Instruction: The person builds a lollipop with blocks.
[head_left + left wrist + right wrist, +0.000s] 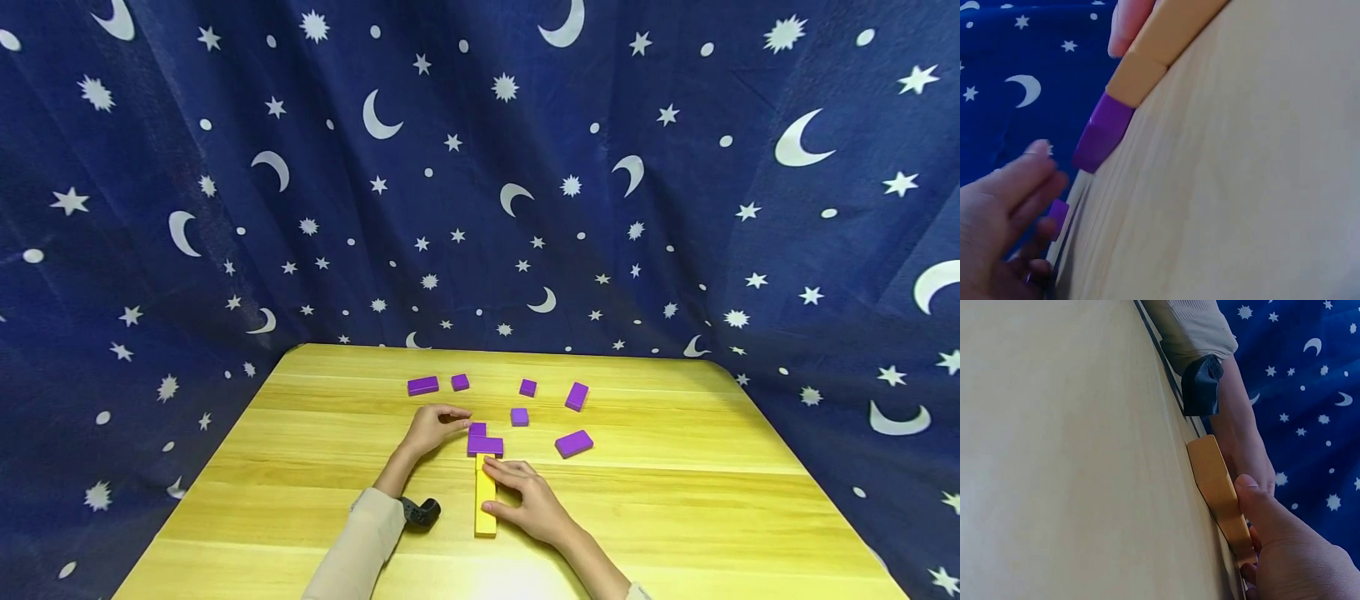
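Note:
On the table, a yellow strip (486, 518) of a long block and a shorter piece runs away from the person. Across its far end lies a purple rectangular block (485, 447), and a small purple block (477, 429) sits behind that block's left part. My right hand (531, 502) rests thumb and fingertips on the yellow strip, which also shows in the right wrist view beside the thumb (1263, 509). Extended fingers of my left hand (432, 429) are at the small purple block's left side; whether they touch it, I cannot tell.
Several loose purple blocks lie farther back, among them a rectangular block (423, 386) at left and another rectangular block (574, 444) at right. A dark wrist device (422, 513) sits on the left wrist. Behind the wooden table (675, 500) hangs a star-patterned blue curtain (480, 208).

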Demonstrator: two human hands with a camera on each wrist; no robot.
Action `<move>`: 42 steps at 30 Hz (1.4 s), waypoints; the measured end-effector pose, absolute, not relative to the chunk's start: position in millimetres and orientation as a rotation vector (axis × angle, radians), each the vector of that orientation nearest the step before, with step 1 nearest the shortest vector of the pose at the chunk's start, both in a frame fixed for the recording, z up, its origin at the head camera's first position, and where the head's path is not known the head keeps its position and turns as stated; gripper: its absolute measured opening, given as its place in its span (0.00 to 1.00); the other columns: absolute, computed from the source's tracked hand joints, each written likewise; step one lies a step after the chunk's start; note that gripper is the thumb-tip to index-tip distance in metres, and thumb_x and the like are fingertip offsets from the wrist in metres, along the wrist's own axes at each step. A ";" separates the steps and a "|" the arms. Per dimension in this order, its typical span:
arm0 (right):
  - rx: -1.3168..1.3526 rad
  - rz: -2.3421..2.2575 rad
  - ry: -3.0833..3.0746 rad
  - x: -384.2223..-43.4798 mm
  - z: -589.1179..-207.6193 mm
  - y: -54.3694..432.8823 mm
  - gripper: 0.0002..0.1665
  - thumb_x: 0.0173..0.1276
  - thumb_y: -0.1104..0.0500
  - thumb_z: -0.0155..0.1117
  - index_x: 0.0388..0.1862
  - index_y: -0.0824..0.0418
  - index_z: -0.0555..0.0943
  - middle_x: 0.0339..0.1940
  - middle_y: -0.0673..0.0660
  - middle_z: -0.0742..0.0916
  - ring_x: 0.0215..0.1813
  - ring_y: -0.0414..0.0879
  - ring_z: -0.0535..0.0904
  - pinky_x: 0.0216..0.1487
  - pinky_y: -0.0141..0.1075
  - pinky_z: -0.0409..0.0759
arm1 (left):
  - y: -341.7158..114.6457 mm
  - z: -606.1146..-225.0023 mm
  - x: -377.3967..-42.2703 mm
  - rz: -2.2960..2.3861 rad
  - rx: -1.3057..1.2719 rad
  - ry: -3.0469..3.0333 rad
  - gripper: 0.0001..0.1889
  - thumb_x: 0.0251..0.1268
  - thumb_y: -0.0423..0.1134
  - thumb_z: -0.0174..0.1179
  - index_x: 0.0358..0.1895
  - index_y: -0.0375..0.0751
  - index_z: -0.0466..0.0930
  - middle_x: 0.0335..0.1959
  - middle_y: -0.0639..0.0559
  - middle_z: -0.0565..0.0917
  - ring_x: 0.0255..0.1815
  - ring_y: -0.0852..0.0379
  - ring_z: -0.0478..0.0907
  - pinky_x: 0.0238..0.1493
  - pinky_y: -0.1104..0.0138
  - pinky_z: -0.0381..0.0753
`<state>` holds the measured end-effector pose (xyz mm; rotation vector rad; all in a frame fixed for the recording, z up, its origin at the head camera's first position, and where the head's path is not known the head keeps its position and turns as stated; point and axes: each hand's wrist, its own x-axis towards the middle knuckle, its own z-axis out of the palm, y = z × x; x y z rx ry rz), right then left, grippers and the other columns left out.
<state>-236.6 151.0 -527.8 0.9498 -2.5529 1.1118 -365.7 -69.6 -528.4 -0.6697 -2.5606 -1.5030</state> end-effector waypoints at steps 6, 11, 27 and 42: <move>0.950 1.112 -2.546 -235.8 -528.3 152.2 0.34 0.59 0.43 0.64 0.60 0.60 0.75 0.63 0.51 0.74 0.60 0.43 0.69 0.60 0.46 0.69 | -67.7 -512.0 -384.5 -1.367 -0.546 -2.392 0.11 0.55 0.38 0.66 0.40 0.37 0.85 0.34 0.48 0.85 0.24 0.60 0.73 0.24 0.70 0.73; 0.952 1.084 -2.531 -236.2 -529.5 153.0 0.34 0.59 0.44 0.64 0.60 0.61 0.75 0.63 0.51 0.74 0.60 0.43 0.69 0.59 0.46 0.70 | -65.4 -500.8 -403.0 -1.337 -0.487 -2.418 0.13 0.55 0.36 0.65 0.44 0.37 0.84 0.39 0.44 0.84 0.20 0.62 0.73 0.18 0.73 0.71; 0.950 1.105 -2.560 -234.2 -527.7 150.4 0.34 0.59 0.43 0.64 0.60 0.59 0.75 0.64 0.50 0.74 0.60 0.44 0.69 0.60 0.46 0.69 | -64.0 -503.5 -418.5 -1.137 -0.371 -2.652 0.18 0.51 0.34 0.69 0.48 0.34 0.82 0.45 0.41 0.82 0.52 0.44 0.76 0.53 0.56 0.74; 0.940 1.116 -2.575 -233.8 -525.2 151.5 0.34 0.60 0.42 0.63 0.60 0.60 0.75 0.64 0.50 0.74 0.61 0.45 0.69 0.60 0.48 0.68 | -66.1 -506.2 -406.8 -1.186 -0.708 -2.565 0.13 0.51 0.34 0.69 0.42 0.38 0.85 0.41 0.45 0.83 0.25 0.62 0.76 0.24 0.73 0.77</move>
